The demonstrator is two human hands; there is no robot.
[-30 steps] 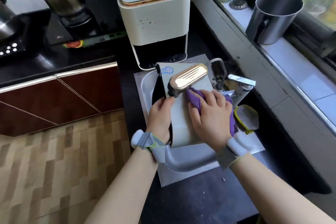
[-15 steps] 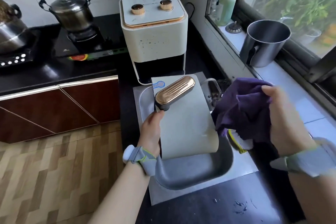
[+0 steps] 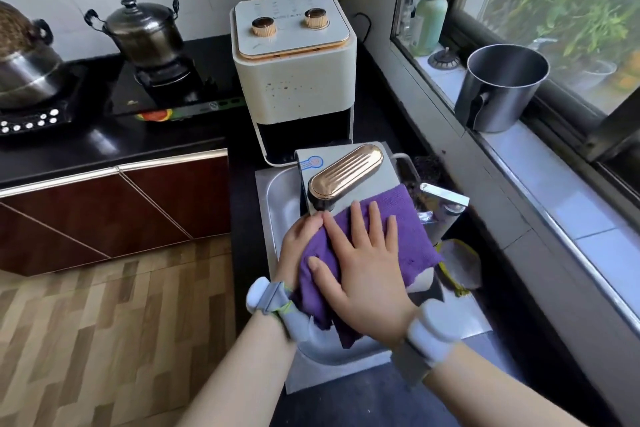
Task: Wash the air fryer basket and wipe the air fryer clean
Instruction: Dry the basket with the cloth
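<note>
The cream air fryer basket (image 3: 384,170) with a gold handle (image 3: 346,172) stands front-up in the steel sink (image 3: 277,198). A purple cloth (image 3: 412,239) is spread over the basket's front below the handle. My right hand (image 3: 367,267) lies flat on the cloth with its fingers straight, pressing it against the basket. My left hand (image 3: 298,239) holds the basket's left edge, partly hidden under the cloth. The cream air fryer body (image 3: 294,80), with two gold knobs and an empty basket slot, stands on the black counter behind the sink.
A faucet (image 3: 443,199) rises right of the basket, with a yellow-edged scrubber (image 3: 460,263) beside the sink. A steel pot (image 3: 502,87) and a green soap bottle (image 3: 429,21) stand on the window sill. Pots (image 3: 145,31) sit on the stove at the left.
My right hand, which had lifted the bunched cloth to the right of the basket, has brought it back and spread it flat on the basket's front. My left hand kept holding the basket.
</note>
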